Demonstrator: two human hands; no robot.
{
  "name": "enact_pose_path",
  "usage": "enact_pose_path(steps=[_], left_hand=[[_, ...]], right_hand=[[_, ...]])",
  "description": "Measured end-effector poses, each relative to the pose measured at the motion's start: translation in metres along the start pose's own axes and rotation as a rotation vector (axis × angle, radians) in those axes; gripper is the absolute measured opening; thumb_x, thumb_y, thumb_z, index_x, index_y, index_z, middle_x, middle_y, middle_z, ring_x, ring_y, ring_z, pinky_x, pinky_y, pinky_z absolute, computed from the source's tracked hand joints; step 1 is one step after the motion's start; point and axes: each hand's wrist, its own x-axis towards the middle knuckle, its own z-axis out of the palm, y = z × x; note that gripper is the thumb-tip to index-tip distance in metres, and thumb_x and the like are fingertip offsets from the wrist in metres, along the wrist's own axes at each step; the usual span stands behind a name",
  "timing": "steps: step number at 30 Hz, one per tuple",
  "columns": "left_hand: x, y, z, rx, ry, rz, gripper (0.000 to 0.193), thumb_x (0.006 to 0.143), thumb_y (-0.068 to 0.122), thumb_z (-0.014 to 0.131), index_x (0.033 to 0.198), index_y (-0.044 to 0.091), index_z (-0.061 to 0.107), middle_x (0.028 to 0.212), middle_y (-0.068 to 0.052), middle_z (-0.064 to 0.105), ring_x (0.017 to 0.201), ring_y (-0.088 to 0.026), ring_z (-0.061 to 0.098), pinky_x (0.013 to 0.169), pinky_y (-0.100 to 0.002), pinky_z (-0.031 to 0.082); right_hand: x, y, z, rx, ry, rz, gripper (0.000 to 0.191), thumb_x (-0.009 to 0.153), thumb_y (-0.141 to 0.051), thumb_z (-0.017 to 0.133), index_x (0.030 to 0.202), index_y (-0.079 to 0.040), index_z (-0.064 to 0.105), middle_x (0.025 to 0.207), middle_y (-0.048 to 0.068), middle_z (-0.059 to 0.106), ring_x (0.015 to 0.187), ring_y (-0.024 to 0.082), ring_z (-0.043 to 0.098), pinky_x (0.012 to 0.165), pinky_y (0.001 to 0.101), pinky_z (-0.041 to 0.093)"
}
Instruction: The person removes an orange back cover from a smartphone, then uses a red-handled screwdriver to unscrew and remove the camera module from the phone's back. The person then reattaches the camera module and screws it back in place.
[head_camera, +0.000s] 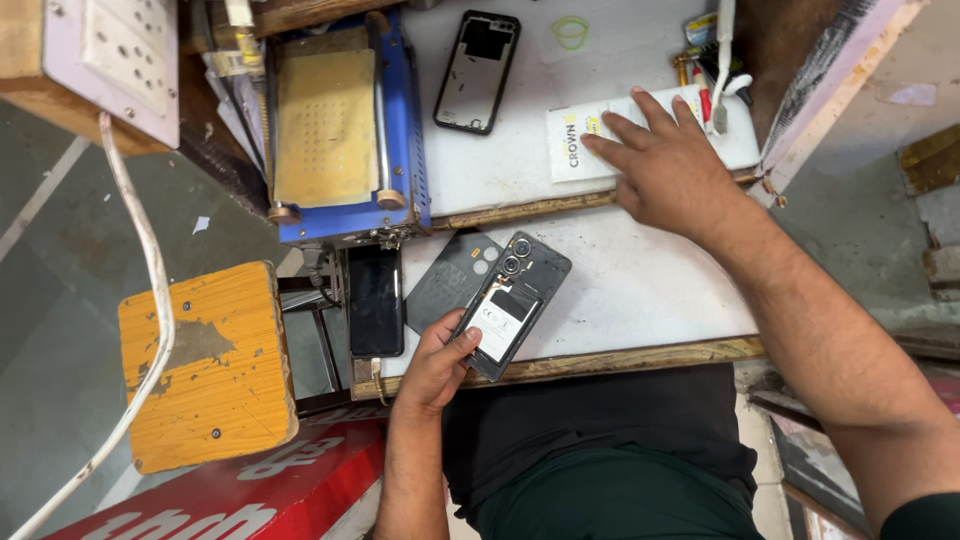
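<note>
Already stripped of its back cover (452, 280), the opened phone (512, 305) sits gripped in the left hand (435, 365) while the right hand (668, 168), fingers spread, presses a white box (600, 135).

- opened phone (512, 305): dark body, back cover off, internals exposed. Twin round camera lenses at its upper end, white labelled battery panel in the middle. Lies back-up and tilted, top end pointing up-right, bottom end past the front wooden edge of the white worktop (640, 290), where the left hand (437, 365) grips its lower edge, thumb on the battery side.
- white flat box (650, 135): thin, rectangular, yellow mark on its top face, printed side up. Sits flat at the far right of the worktop's raised rear shelf, well apart from the opened phone. Right hand (668, 165) lies palm-down on it, fingers spread.
</note>
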Motion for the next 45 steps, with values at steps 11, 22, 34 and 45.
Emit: enact_pose_path(steps=[11,22,34,45], left_hand=[[-0.001,-0.001,0.0,-0.11,-0.003,0.029,0.041,0.097,0.018,0.072,0.128,-0.006,0.064,0.112,-0.013,0.075,0.101,-0.02,0.071,0.09,-0.035,0.056],[-0.009,0.009,0.007,-0.152,0.004,0.123,0.042,0.096,0.018,0.072,0.128,-0.006,0.064,0.114,-0.013,0.075,0.104,-0.02,0.071,0.093,-0.034,0.056],[0.01,0.027,0.027,0.33,-0.045,0.081,0.035,0.097,0.019,0.07,0.122,-0.005,0.068,0.108,-0.008,0.074,0.099,-0.014,0.066,0.094,-0.031,0.052],[0.022,0.025,0.071,1.027,0.002,0.027,0.037,0.093,0.029,0.071,0.115,0.0,0.073,0.098,-0.011,0.078,0.09,-0.019,0.073,0.082,-0.034,0.056]], right_hand=[[-0.04,-0.02,0.014,-0.151,-0.027,0.099,0.053,0.092,-0.026,0.065,0.145,-0.021,0.062,0.148,0.011,0.061,0.147,0.037,0.039,0.119,0.0621,0.023],[-0.026,-0.015,0.006,-0.08,-0.018,0.129,0.047,0.097,-0.018,0.066,0.144,-0.025,0.062,0.152,-0.002,0.057,0.156,0.03,0.034,0.128,0.0669,0.019],[-0.123,-0.111,0.013,0.358,-0.092,0.135,0.05,0.074,-0.011,0.075,0.121,-0.028,0.071,0.144,0.007,0.057,0.147,0.04,0.03,0.115,0.0747,0.019],[-0.146,-0.083,0.013,0.474,0.011,0.434,0.05,0.083,-0.012,0.071,0.132,-0.01,0.06,0.135,0.01,0.063,0.145,0.038,0.042,0.123,0.0604,0.023]])
